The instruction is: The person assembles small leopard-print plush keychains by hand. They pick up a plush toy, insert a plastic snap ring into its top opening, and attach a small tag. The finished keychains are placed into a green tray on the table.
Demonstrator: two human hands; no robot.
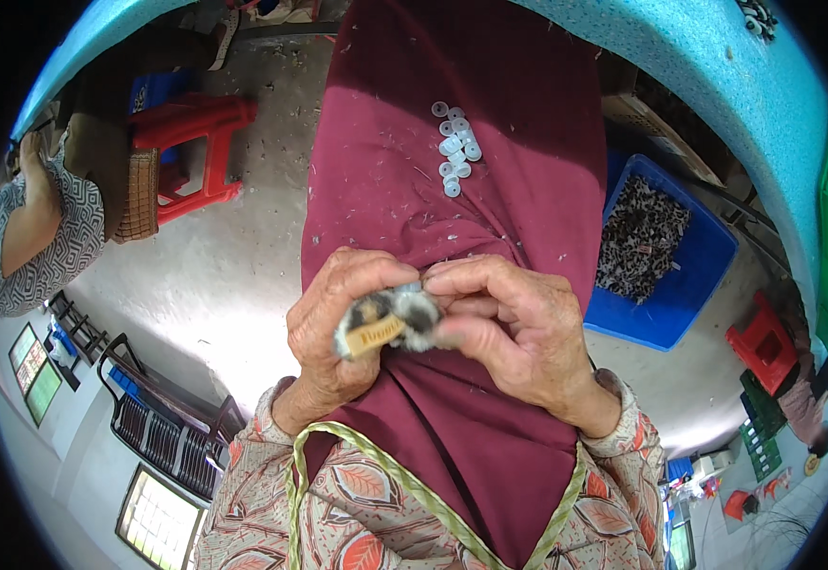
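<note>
Both my hands meet over my lap around a small fluffy plush piece (pixel 420 312) in black, grey and white. A tan fabric label (pixel 376 335) with dark lettering lies across its near side. My left hand (pixel 338 318) wraps the piece from the left, fingers curled over its far edge and thumb near the label. From the right, my right hand (pixel 528 332) pinches the edge of the piece between thumb and fingertips. Its inner fingers are partly hidden. Farther up my lap, several small white translucent plastic discs (pixel 456 145) rest in a loose cluster.
A maroon apron (pixel 376 190) dotted with lint covers my lap. To the right stands a blue bin (pixel 656 328) of black-and-white furry pieces (pixel 642 237). A light-blue tabletop (pixel 661 47) curves along the far side. A red stool (pixel 209 157) and a seated person (pixel 48 218) are at the left.
</note>
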